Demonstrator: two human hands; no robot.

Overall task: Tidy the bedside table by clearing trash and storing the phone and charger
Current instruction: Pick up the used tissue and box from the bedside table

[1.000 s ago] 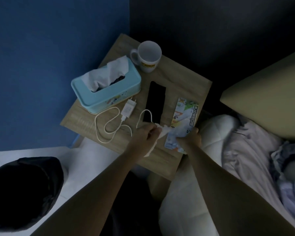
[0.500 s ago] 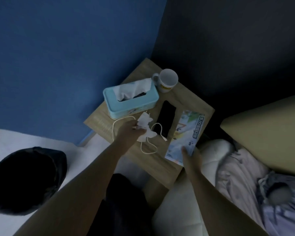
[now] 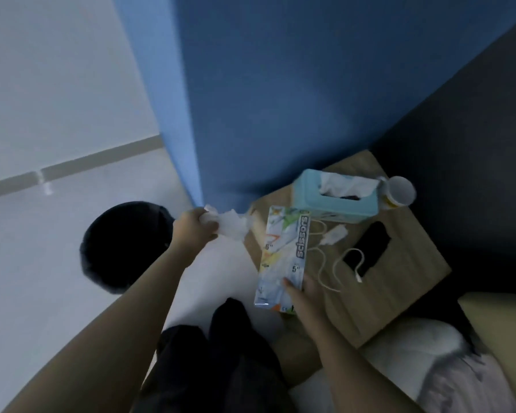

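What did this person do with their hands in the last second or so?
The left hand carried the crumpled tissue off the bedside table toward the black bin. The right hand lifted the scissors package leftward. Phone, charger, tissue box and mug stayed put.

The left hand (image 3: 193, 228) grips a crumpled tissue (image 3: 232, 226) left of the bedside table (image 3: 399, 281); the right hand (image 3: 306, 293) holds a scissors package (image 3: 283, 257) over the table's left edge.
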